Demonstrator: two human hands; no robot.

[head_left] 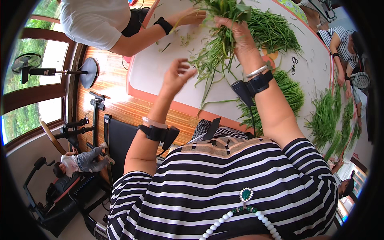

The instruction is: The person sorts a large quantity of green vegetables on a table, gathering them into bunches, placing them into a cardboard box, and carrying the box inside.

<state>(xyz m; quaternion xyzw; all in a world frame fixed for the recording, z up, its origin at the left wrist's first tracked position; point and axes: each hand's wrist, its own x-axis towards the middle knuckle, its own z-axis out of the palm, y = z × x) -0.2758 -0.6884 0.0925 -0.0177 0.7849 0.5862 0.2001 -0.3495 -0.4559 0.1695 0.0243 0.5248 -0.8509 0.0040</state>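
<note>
My right hand (240, 38) is closed round a loose bunch of green chives (219, 45), raised over the table. Long blades and some withered bits hang from the bunch toward me. To the left of it, my left hand (178, 78) is empty, with its fingers bent and apart, close to the hanging ends. A large pile of chives (276, 32) lies just beyond my right hand. Another chive pile (286, 94) rests on the table under my right forearm, which hides part of it.
The white table (160, 80) has a reddish edge. Across it, a co-worker's hand (190, 17) reaches in near the bunch. More chives (326, 116) lie at the right, beside other people. At left are a standing fan (40, 71), exercise equipment and a seated child (82, 160).
</note>
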